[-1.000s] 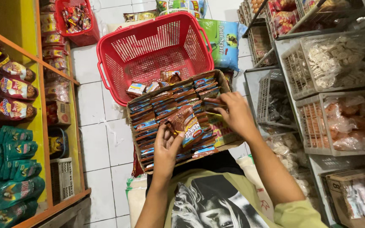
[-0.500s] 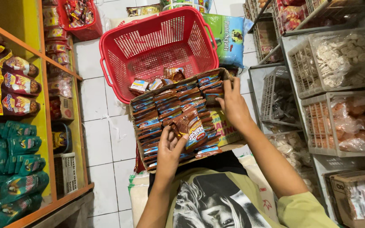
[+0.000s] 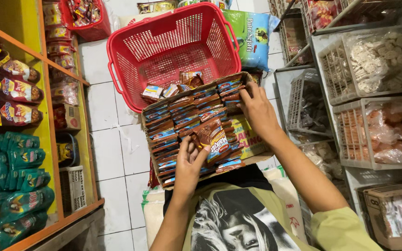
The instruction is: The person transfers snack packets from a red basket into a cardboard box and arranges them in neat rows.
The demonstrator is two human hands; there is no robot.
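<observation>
**Sorting sachets in the box on my lap**

My left hand (image 3: 188, 162) has its fingers (image 3: 196, 155) curled around a small bunch of brown sachets (image 3: 212, 135), pinched upright over the middle of the cardboard box (image 3: 250, 139). My right hand (image 3: 257, 109) lies with its fingers (image 3: 244, 95) spread flat and loose on the far right rows of packed sachets (image 3: 182, 118), pressing on them rather than gripping anything. The box rests across my lap, tilted a little, and its rows run in red, blue and brown bands from side to side.

As I judge it, I am partway through arranging the rows: the bunch in my left hand wants a gap to slip into, and my right hand would need to hold the neighbouring rows back so it seats neatly.

Just beyond the box stands a red plastic basket (image 3: 173, 46) on the white tiled floor (image 3: 112, 148), with a few loose sachets (image 3: 164, 89) at its near edge. I cannot tell how deep the box is, since the top layer hides everything beneath, and my wrist covers the bottom of the bunch
</observation>
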